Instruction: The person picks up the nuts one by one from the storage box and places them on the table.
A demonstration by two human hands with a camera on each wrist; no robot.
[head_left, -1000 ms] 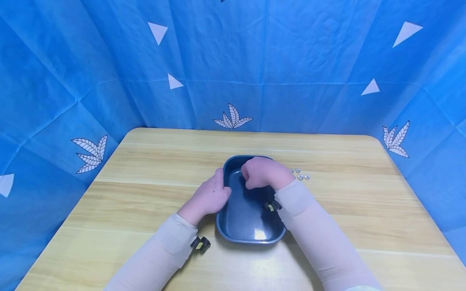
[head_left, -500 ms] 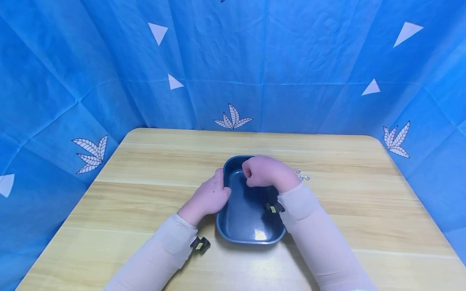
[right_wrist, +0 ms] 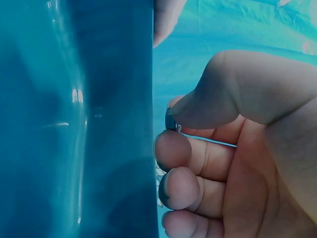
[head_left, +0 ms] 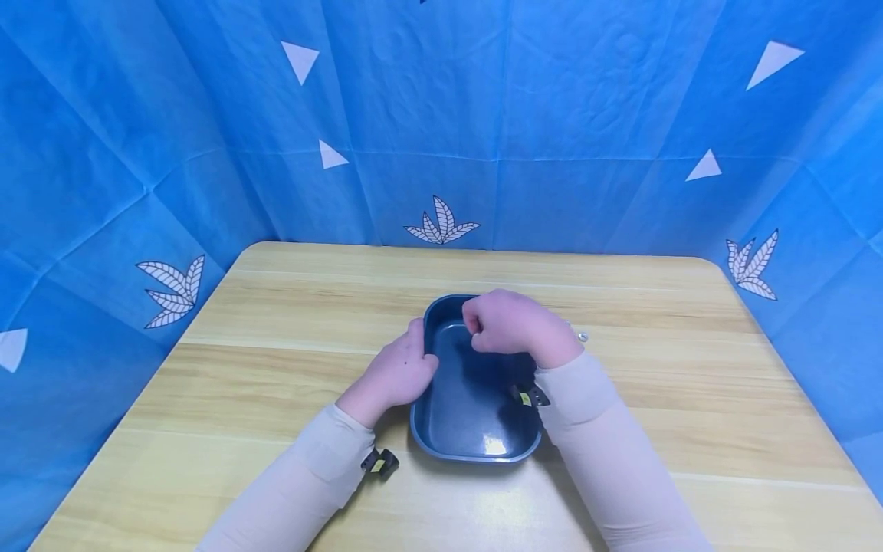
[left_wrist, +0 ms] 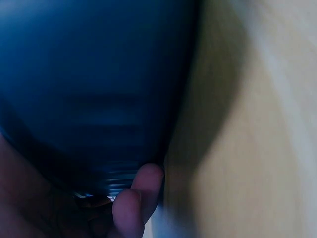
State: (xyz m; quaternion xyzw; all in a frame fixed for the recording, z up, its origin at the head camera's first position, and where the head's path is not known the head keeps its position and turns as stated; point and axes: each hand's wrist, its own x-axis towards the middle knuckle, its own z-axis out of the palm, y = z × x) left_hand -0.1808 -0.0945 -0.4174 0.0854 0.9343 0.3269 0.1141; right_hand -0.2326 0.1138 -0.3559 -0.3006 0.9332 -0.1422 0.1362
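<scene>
A deep dark blue tray [head_left: 476, 414] with rounded corners stands on the wooden table. At its left wall, my left hand [head_left: 395, 369] grips it, thumb at the rim; in the left wrist view, curled fingers [left_wrist: 141, 196] touch the outer wall. My right hand [head_left: 507, 326] is over the tray's far right part with its fingers curled. The right wrist view shows thumb and index finger pinching a small shiny piece [right_wrist: 179, 128], mostly covered, so its kind is unclear. A small round silvery piece [head_left: 582, 336] lies on the table right of the tray, beside the right wrist.
The light wooden table [head_left: 276, 383] extends around the tray, with a blue patterned cloth [head_left: 552, 115] hanging behind and at both sides. A black wrist camera [head_left: 381, 464] sits under the left wrist, and another [head_left: 530, 395] hangs over the tray under the right.
My right hand has shifted slightly right and away from me, covering most of the silvery pieces seen earlier on the table. The left hand and tray have stayed put.
</scene>
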